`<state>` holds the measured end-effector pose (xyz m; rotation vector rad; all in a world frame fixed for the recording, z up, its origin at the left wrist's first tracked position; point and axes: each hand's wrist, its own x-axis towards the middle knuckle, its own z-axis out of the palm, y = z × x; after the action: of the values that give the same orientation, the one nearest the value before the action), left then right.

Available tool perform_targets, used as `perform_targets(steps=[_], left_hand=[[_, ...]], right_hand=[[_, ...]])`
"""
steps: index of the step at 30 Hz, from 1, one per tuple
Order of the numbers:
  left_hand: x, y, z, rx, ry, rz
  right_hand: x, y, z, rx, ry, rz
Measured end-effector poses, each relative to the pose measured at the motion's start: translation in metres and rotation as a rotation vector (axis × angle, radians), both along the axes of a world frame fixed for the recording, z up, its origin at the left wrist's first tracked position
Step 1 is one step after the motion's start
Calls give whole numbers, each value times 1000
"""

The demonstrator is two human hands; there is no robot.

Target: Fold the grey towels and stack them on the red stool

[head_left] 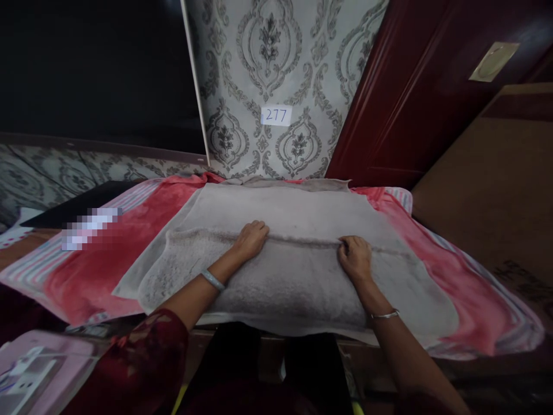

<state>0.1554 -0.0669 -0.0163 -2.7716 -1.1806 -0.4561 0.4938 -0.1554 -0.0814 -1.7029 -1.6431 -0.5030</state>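
A grey plush cloth (302, 276) lies with its near part folded over, and the edge of the fold runs across its middle. On that edge, left of centre, my left hand (252, 239) has its fingers curled down and closed on the cloth. Farther right along the same edge, my right hand (356, 256) pinches the cloth between thumb and fingers. Beneath lies a lighter grey layer (276, 207), spread flat. Under both is a red plush blanket (108, 259) with a striped border, showing on either side.
A dark screen (95, 75) stands at the back left, before a patterned wall (268, 52) bearing a paper label (276, 115). At the right are a dark red door (415, 69) and a large cardboard box (496, 173). A pink seat or box (64, 351) is at the lower left.
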Motion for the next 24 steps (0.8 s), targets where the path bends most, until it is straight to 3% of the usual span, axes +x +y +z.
perform_targets(steps=[5,11,19,24], left_hand=[[-26,5,3,-23,65,47],[-97,29,0,-17,78,110],[-167,36,3,38,25,282],[-200,38,5,30,-66,308]], right_hand=[[-4,1,5,-63,10,-15],[-6,3,19,-210,-23,-30],[57,-18,29,-325,-88,-152],[89,-28,27,-336,-79,-241]])
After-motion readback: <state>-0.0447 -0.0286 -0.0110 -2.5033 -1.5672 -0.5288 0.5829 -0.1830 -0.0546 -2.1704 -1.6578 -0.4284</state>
